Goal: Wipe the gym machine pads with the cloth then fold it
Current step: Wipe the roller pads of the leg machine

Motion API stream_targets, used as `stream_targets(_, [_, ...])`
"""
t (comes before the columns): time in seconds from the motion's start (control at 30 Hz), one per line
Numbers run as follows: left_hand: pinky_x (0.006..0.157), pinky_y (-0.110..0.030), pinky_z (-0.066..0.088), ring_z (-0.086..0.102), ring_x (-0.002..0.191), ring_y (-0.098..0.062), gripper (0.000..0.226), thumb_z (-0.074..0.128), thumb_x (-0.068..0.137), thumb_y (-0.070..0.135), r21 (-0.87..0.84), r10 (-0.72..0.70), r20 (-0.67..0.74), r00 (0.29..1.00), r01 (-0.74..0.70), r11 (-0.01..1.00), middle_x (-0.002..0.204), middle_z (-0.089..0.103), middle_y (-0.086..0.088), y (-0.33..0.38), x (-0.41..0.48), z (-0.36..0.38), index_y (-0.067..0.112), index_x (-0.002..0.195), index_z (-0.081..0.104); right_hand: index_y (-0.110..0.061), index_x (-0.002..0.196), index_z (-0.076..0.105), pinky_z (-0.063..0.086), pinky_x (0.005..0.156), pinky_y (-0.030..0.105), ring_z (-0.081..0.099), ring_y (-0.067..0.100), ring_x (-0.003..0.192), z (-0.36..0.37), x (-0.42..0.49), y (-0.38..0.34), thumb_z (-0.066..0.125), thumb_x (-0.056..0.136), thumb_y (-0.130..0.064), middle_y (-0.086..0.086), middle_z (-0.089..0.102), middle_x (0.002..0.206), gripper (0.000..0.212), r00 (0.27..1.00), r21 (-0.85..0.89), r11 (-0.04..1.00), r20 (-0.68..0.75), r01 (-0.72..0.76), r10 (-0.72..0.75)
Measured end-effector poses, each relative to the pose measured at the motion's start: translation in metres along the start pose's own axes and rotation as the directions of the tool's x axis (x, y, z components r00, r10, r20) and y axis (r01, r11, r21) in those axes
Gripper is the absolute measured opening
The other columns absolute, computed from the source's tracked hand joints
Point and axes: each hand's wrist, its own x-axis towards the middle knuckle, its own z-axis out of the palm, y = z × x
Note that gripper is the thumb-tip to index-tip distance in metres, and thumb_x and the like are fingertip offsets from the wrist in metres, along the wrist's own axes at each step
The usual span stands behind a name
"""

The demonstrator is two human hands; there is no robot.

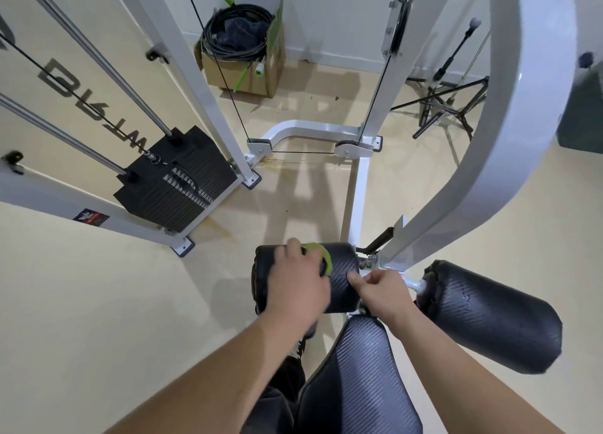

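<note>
A black roller pad (342,270) sits low in the middle of the view, on the left side of the machine's white arm. My left hand (297,280) lies flat on top of it, pressing a green cloth (321,255) against the pad; only the cloth's edge shows past my fingers. My right hand (380,286) grips the pad's right end with its fingers curled. A second black roller pad (489,316) sticks out to the right, untouched. The black seat pad (362,375) lies below, between my forearms.
The white machine frame (483,159) curves up on the right. A black weight stack (176,179) with guide rods stands at left. A cardboard box (248,61) of coiled cables sits by the far wall. A black tripod (450,100) stands at back right.
</note>
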Motion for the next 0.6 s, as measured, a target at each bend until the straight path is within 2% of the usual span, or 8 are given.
stream_targets(0.1, [0.087,-0.04,0.054,0.043,0.116,-0.03,0.041,0.061,0.088,0.033,0.02,0.197,0.066,0.978,-0.198,0.98,0.126,0.042,-0.007,0.01,-0.004,0.004,0.024,0.129,0.057,-0.012,0.075,0.059,0.044,0.052,0.028,0.054,0.024,0.058,-0.002,0.006,0.001,0.075,0.093,-0.038,0.008,0.061,0.063,0.035,0.994,-0.051,0.996,0.072,-0.073,0.077])
stream_targets(0.17, [0.088,-0.042,0.054,0.042,0.117,-0.028,0.043,0.062,0.089,0.032,0.028,0.218,0.069,0.974,-0.22,0.975,0.125,0.042,-0.005,-0.007,0.006,-0.004,0.027,0.131,0.057,-0.013,0.08,0.057,0.045,0.052,0.028,0.06,0.026,0.063,-0.002,0.008,0.004,0.074,0.093,-0.04,0.01,0.065,0.069,0.034,0.993,-0.055,0.995,0.086,-0.081,0.086])
stream_targets(0.3, [0.084,-0.039,0.055,0.045,0.112,-0.025,0.039,0.062,0.09,0.031,0.007,-0.017,-0.022,1.0,0.017,1.0,0.115,0.042,-0.003,-0.061,0.021,-0.02,0.03,0.129,0.058,-0.026,0.1,0.055,0.053,0.066,0.035,0.067,0.026,0.074,0.002,0.015,0.01,0.074,0.091,-0.039,0.007,0.071,0.083,0.025,0.997,-0.046,0.999,0.075,-0.03,0.033])
stream_targets(0.4, [0.084,-0.038,0.052,0.047,0.107,-0.027,0.04,0.061,0.09,0.029,-0.066,-0.188,-0.097,0.977,0.182,0.981,0.116,0.048,-0.006,-0.06,0.016,-0.014,0.028,0.13,0.059,-0.038,0.136,0.054,0.059,0.095,0.046,0.066,0.024,0.084,0.003,0.018,0.009,0.071,0.093,-0.035,0.002,0.072,0.093,0.046,0.994,-0.09,0.996,0.112,0.007,0.003])
stream_targets(0.43, [0.084,-0.038,0.051,0.047,0.105,-0.028,0.039,0.061,0.089,0.028,-0.062,-0.172,-0.11,0.979,0.166,0.984,0.115,0.05,-0.007,-0.048,0.014,-0.009,0.027,0.128,0.061,-0.036,0.142,0.054,0.058,0.098,0.048,0.064,0.023,0.084,0.003,0.018,0.009,0.07,0.094,-0.033,0.002,0.07,0.093,0.051,0.993,-0.093,0.996,0.116,0.012,-0.001])
stream_targets(0.5, [0.086,-0.039,0.051,0.047,0.107,-0.03,0.04,0.062,0.087,0.029,-0.053,-0.065,-0.08,0.995,0.061,0.997,0.116,0.05,-0.008,-0.014,0.013,0.002,0.026,0.127,0.061,-0.031,0.144,0.054,0.059,0.091,0.044,0.063,0.02,0.074,0.005,0.018,0.007,0.069,0.096,-0.028,0.002,0.069,0.081,0.05,0.992,-0.062,0.998,0.128,0.015,-0.007])
stream_targets(0.53, [0.088,-0.042,0.052,0.046,0.11,-0.031,0.041,0.062,0.087,0.03,-0.061,-0.001,-0.046,0.999,-0.001,0.998,0.119,0.048,-0.008,0.003,0.014,0.007,0.026,0.128,0.06,-0.03,0.14,0.058,0.059,0.083,0.042,0.061,0.019,0.066,0.005,0.017,0.006,0.067,0.097,-0.023,0.003,0.067,0.073,0.045,0.991,-0.057,0.998,0.132,0.025,-0.017])
stream_targets(0.6, [0.091,-0.044,0.052,0.043,0.116,-0.031,0.042,0.066,0.088,0.036,-0.067,0.128,0.05,0.99,-0.125,0.99,0.126,0.044,-0.007,0.029,0.019,0.012,0.027,0.129,0.058,-0.031,0.122,0.066,0.058,0.075,0.048,0.056,0.021,0.058,0.003,0.013,0.005,0.063,0.094,-0.013,0.006,0.063,0.064,0.034,0.989,-0.067,0.996,0.136,0.062,-0.053])
